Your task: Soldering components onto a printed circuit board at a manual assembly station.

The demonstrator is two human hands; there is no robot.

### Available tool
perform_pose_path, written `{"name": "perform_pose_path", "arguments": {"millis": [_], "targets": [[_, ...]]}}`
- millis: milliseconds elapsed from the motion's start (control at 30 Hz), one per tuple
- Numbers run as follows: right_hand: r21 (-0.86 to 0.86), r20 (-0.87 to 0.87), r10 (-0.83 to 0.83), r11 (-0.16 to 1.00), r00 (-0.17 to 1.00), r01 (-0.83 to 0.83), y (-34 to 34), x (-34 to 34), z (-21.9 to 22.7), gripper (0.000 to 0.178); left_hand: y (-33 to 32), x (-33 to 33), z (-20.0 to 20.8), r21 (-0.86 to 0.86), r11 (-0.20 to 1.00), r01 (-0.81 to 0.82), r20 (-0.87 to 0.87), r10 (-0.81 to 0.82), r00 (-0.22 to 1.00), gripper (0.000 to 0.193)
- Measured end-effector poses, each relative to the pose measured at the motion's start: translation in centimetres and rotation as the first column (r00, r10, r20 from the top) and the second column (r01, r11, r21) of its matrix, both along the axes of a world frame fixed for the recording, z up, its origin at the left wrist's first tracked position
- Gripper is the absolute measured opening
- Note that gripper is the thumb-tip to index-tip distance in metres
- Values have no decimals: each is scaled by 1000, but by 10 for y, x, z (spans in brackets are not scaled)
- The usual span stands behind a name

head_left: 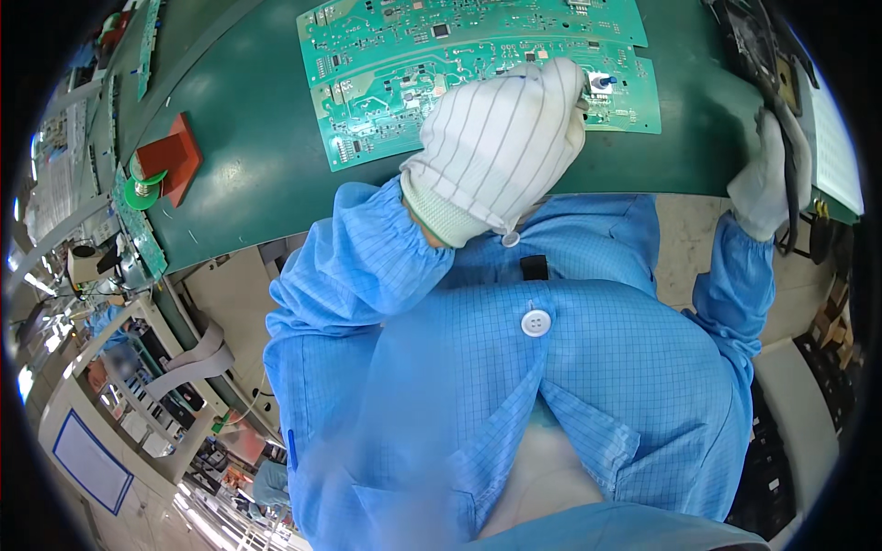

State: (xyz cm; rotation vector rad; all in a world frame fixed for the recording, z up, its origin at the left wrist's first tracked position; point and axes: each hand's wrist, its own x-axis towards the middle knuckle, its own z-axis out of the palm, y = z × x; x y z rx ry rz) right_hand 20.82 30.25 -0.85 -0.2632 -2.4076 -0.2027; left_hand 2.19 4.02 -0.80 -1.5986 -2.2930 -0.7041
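Observation:
My left hand [505, 138], in a white striped glove, is over the near edge of a green circuit board panel [377, 129]. Its fingers are curled together beside a small component with a blue shaft [603, 82]. Whatever those fingertips pinch is hidden. Out at the right edge of the bench, my right hand [767, 179], also gloved, closes around a black cable [790, 174]. The cable runs up toward a dark bundle of black parts [749, 46]. The circuit board lies flat and has rows of small parts on it.
A green mat covers the bench [248, 138]. On the left stand a red-brown block [175, 156] and a green spool [144, 190]. More narrow circuit boards [150, 55] line the left side. White sheets [831, 138] lie at the far right.

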Motion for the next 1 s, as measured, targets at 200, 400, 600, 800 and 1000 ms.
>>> {"name": "perform_pose_path", "arguments": {"millis": [200,400,600,800,1000], "targets": [[-710,-352,190,584,916,-394,-57,16,-12,27,-11,8,2,-49,989,-139,11,139,990,14],[-509,-230,550,635,803,-581,-101,-6,6,22,-10,10,-15,-21,982,-187,-296,173,939,17],[-404,-262,523,703,811,-585,-109,-17,3,23,-8,4,-20,-27,987,-160,-258,148,955,17],[-382,-170,531,741,830,-553,-109,-17,6,22,-4,1,-19,21,993,-114,-316,114,942,17],[-367,-128,539,754,833,-545,-112,-20,-2,23,-11,3,-23,-53,981,-185,-338,157,928,15]]}}
